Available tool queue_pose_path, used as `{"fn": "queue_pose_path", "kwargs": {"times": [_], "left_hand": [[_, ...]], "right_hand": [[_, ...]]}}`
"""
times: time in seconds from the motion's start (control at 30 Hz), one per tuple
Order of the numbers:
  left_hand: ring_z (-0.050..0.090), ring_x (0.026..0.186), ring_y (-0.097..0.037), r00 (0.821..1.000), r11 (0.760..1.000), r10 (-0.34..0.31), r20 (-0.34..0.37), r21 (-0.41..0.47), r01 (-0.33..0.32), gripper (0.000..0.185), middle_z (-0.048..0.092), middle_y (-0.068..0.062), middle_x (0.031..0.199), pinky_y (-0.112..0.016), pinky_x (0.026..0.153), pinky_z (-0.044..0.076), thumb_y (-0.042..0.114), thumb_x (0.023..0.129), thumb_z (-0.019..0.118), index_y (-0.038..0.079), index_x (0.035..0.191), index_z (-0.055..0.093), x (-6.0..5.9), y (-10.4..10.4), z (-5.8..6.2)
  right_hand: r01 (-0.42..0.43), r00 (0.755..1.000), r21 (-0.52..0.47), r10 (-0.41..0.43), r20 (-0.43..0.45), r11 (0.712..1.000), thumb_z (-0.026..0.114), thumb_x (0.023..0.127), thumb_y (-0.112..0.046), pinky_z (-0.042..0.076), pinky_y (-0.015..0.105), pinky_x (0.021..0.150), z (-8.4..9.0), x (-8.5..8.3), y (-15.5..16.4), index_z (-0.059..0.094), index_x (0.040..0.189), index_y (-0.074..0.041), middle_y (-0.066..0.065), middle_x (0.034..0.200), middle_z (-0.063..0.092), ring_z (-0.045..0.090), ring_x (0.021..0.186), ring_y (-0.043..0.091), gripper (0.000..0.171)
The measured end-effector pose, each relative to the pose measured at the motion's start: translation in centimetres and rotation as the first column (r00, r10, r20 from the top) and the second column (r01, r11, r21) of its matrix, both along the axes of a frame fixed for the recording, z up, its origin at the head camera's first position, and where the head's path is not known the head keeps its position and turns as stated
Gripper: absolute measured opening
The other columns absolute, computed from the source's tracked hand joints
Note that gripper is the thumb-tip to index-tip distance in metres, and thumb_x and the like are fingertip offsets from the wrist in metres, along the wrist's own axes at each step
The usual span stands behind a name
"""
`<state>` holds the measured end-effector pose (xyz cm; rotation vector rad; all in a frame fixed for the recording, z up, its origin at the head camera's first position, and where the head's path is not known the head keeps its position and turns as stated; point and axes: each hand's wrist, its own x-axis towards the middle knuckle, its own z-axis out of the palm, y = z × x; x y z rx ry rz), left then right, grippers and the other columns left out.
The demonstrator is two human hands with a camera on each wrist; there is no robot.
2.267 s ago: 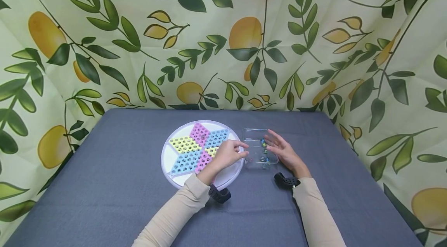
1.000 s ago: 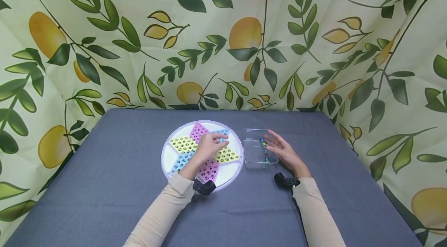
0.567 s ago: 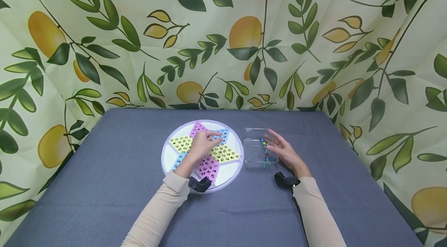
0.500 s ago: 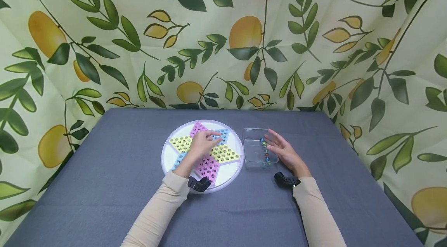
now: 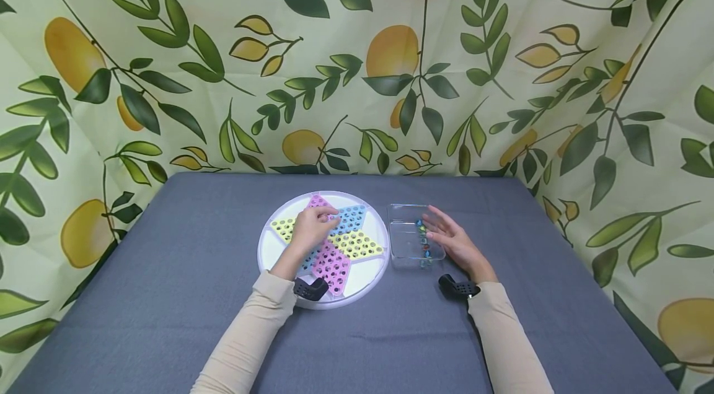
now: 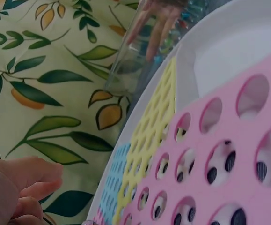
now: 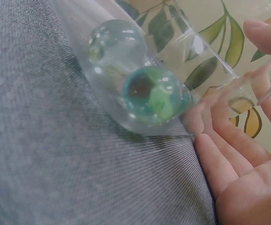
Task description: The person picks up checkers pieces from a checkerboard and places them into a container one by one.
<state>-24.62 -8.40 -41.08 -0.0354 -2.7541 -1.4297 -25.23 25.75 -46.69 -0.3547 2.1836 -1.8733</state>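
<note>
A round white Chinese checkers board [image 5: 362, 282] with a pink, yellow and blue star of holes lies on the table. Above its upper star points hovers my left hand [image 5: 310, 230], index finger and thumb apart with a gap between them. In the left wrist view that hand [image 6: 20, 187] shows bent fingers and nothing visible in them; a small glassy bit [image 6: 88, 222] peeks in at the bottom edge. Right of the board stands a clear plastic container [image 5: 403, 239] with several marbles [image 5: 425, 247] along its right side. My right hand [image 5: 460, 250] touches that side with nearly straight fingers, thumb above the rim.
A dark grey cloth [image 5: 167, 295] covers the table. Behind it hangs a curtain [image 5: 346, 103] with leaves and fruit. Black straps sit on both wrists. In the right wrist view a green-blue marble [image 7: 153, 95] and a clear marble [image 7: 116, 42] lie inside the container wall.
My left hand has moved left from the container's edge across the board, to its upper middle. The marbles lie more in a line along the container's right side. My right hand stays in place.
</note>
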Motion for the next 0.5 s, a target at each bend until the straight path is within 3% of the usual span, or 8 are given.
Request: {"fn": "queue_pose_path", "kwargs": {"times": [0.1, 0.2, 0.5], "left_hand": [[0.030, 0.049, -0.007, 1.000, 1.000, 0.026, 0.012, -0.009, -0.025, 0.028, 0.033, 0.009, 0.052, -0.020, 0.048, 0.025, 0.023, 0.086, 0.069, 0.010, 0.111, 0.072, -0.1, -0.2, -0.2], [0.032, 0.050, -0.007, 0.999, 0.999, 0.037, 0.011, -0.018, -0.037, 0.028, 0.035, 0.008, 0.053, -0.020, 0.048, 0.026, 0.023, 0.086, 0.069, 0.011, 0.111, 0.072, -0.3, -0.5, -0.4], [0.034, 0.050, -0.008, 0.999, 0.996, 0.052, -0.008, -0.072, -0.052, 0.028, 0.038, 0.008, 0.054, -0.022, 0.050, 0.027, 0.025, 0.086, 0.070, 0.011, 0.111, 0.072, -1.0, -1.2, -1.1]], "right_hand": [[-0.002, 1.000, -0.015, 0.002, -0.001, 1.000, 0.056, 0.096, -0.014, 0.038, 0.011, 0.102, 0.0, 0.0, 0.0, 0.013, 0.155, -0.015, 0.022, 0.160, 0.020, 0.019, 0.149, 0.039, 0.073], [-0.003, 1.000, -0.021, 0.003, -0.006, 1.000, 0.056, 0.096, -0.014, 0.038, 0.003, 0.093, 0.0, 0.0, 0.0, 0.012, 0.155, -0.014, 0.022, 0.160, 0.019, 0.018, 0.149, 0.040, 0.074], [0.002, 1.000, 0.004, -0.002, -0.006, 1.000, 0.056, 0.097, -0.015, 0.038, 0.010, 0.100, 0.1, 0.0, 0.0, 0.014, 0.155, -0.016, 0.020, 0.160, 0.021, 0.021, 0.149, 0.038, 0.072]]}}
